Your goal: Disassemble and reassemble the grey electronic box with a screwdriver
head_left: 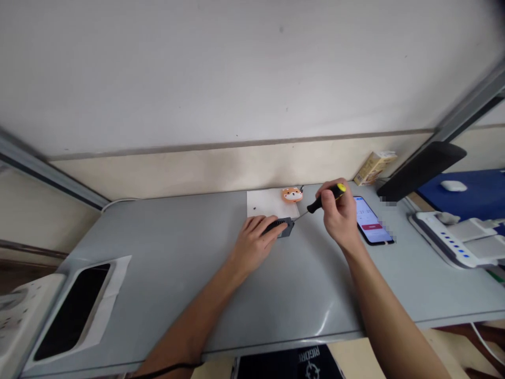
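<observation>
My left hand (257, 239) is closed on a small dark grey slotted device (284, 229), pressing it to the grey desk. Fingers cover much of the device, so its kind cannot be made out. My right hand (340, 213) grips a screwdriver (315, 205) with a black and yellow handle. Its thin metal shaft slants down to the left, and the tip meets the device's right end. Just behind lies a white sheet of paper (265, 201) with a tiny dark piece (254, 208) on it. An orange animal-face case (292, 195) rests at the paper's right edge.
Right of my right hand lies a lit phone (374, 221). Beyond it are a carton (374, 167), a black upright panel (424, 171) and a power strip (445, 239). A dark-screened phone (74, 310) and a white socket block (29, 316) sit at the left. A wall closes the back.
</observation>
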### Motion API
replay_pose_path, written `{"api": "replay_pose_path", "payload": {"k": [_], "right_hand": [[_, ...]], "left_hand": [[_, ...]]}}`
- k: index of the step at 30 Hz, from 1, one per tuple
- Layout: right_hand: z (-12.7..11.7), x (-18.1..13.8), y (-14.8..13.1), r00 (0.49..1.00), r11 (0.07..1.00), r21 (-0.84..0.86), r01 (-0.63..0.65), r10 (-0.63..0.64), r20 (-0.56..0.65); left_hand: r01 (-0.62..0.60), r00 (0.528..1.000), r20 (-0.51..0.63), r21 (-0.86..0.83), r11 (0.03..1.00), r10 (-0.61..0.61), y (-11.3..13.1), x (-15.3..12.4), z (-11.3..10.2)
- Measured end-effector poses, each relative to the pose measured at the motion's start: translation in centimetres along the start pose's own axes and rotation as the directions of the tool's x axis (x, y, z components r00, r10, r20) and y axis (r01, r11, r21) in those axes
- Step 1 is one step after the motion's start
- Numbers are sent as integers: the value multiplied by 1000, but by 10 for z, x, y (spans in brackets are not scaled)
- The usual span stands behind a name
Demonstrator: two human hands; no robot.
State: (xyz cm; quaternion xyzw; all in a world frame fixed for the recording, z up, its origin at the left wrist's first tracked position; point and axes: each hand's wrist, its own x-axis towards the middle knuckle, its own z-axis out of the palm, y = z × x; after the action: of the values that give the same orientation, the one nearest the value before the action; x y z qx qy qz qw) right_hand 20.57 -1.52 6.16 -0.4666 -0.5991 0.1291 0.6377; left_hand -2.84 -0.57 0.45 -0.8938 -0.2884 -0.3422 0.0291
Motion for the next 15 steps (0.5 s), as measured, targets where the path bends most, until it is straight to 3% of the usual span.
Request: {"api": "replay_pose_path", "payload": {"k": [3, 9, 12, 15], "right_hand": [[4, 0, -8, 997, 999, 40, -4, 1, 75], [12, -1, -20, 991, 991, 22, -129, 130, -39], [6, 2, -27, 980, 983, 82, -167, 156, 125], [1, 5, -33, 938, 965, 131, -229, 182, 297]], "left_hand": [[-1, 1000, 18, 10, 1000, 0, 1, -1, 1], [-8, 1000, 1, -16, 1000, 8, 1, 0, 4], [10, 1000, 2, -32, 999, -10, 1, 0, 6], [17, 1000, 15, -52, 999, -17, 0, -1, 6]]}}
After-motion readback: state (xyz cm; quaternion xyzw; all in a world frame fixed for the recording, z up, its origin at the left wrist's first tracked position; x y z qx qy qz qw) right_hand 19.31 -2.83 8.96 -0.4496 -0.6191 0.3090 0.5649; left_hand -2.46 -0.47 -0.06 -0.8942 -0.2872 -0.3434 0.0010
